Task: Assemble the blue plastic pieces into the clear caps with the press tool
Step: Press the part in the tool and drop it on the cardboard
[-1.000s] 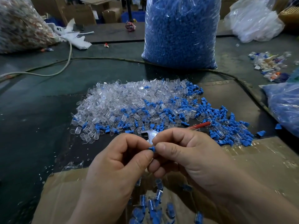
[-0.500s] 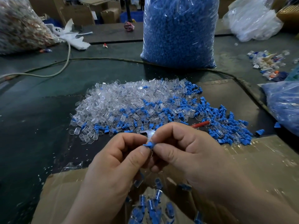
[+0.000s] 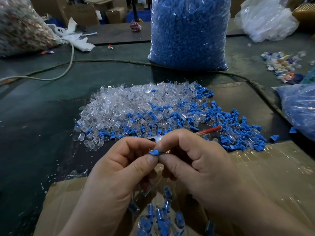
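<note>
A small blue plastic piece (image 3: pixel 154 152) is pinched between the thumb and fingers of my left hand (image 3: pixel 117 169) and my right hand (image 3: pixel 196 160), above a cardboard box. Just behind my fingertips a white tool tip (image 3: pixel 157 139) shows, with a red handle (image 3: pixel 208 130) sticking out to the right past my right hand. A wide pile of clear caps (image 3: pixel 129 106) mixed with loose blue pieces (image 3: pixel 238 133) lies on the dark table beyond my hands. Assembled blue-and-clear parts (image 3: pixel 158 217) lie in the box (image 3: pixel 272 176) below.
A tall clear bag of blue pieces (image 3: pixel 187 31) stands behind the pile. Another bag of blue parts (image 3: pixel 300 108) sits at the right edge. A cable (image 3: pixel 102 61) crosses the table. Bags of scrap (image 3: pixel 20 28) and white plastic (image 3: pixel 265 21) lie at the far corners.
Both hands have risen slightly and the blue piece now shows more fully between the fingertips. The piles have not moved.
</note>
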The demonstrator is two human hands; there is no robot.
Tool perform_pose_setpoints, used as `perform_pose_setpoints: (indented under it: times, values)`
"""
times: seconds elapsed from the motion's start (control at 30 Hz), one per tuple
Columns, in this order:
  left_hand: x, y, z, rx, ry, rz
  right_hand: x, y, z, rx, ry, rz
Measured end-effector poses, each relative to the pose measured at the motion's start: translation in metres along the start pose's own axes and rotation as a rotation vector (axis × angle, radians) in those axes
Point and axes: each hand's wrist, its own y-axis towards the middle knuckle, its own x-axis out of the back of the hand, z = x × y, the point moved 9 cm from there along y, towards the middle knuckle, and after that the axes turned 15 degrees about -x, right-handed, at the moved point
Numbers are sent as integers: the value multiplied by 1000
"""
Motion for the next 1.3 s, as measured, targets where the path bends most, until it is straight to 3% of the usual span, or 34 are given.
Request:
perform_pose_setpoints:
  times: [0.1,0.2,0.27,0.33,0.43,0.77,0.97,1.17,1.3]
  values:
    - [2,-2,2,1,31,-31,-5,1,4,41,-156,-9]
    - [7,-2,4,12,94,-83,0,4,8,115,-436,-128]
    - [11,-2,3,18,108,-127,5,12,-9,8,-680,-158]
    - [15,-2,0,27,88,-180,14,20,-37,-185,-847,-81]
    - [16,-3,0,61,35,-238,18,21,-55,-224,-1006,-6]
    - [21,-4,4,101,75,-248,18,21,-48,-160,-1005,55]
    - [21,-3,6,122,76,-254,19,23,-31,-74,-973,-114]
    - [21,-4,10,128,4,-267,48,13,-10,-55,-590,-314]
    - [18,1,1,29,-28,-238,29,7,-11,-40,-688,-148]
